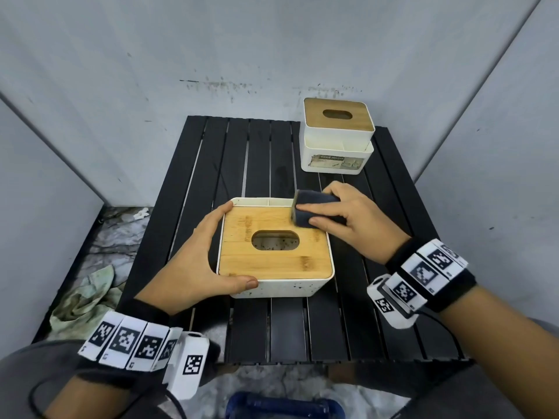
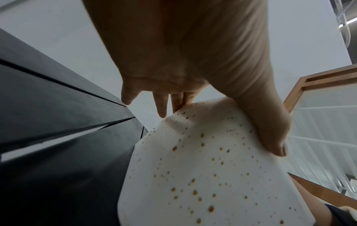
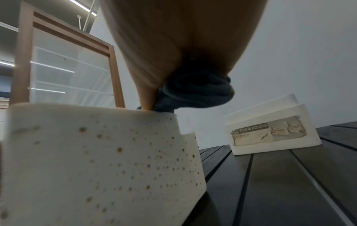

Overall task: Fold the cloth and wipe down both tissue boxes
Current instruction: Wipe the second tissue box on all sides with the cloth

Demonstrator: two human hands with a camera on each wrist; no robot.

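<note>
A white tissue box [image 1: 272, 287] with a bamboo lid [image 1: 272, 261] and an oval slot sits mid-table; its walls [image 2: 203, 175] [image 3: 96, 160] are speckled with brown spots. My left hand [image 1: 193, 261] clasps its left side, thumb at the near corner, fingers at the far corner. My right hand [image 1: 348, 219] grips a folded dark blue cloth [image 1: 305, 211] [image 3: 197, 91] and holds it on the lid's far right corner. A second white tissue box [image 1: 335, 137] [image 3: 270, 130] with a bamboo lid and a torn label stands at the back right.
The black slatted table [image 1: 287, 328] stands against grey walls. A crumpled greenish rag [image 1: 84, 294] lies on the floor to the left, and a blue object [image 1: 284, 406] sits below the table's near edge.
</note>
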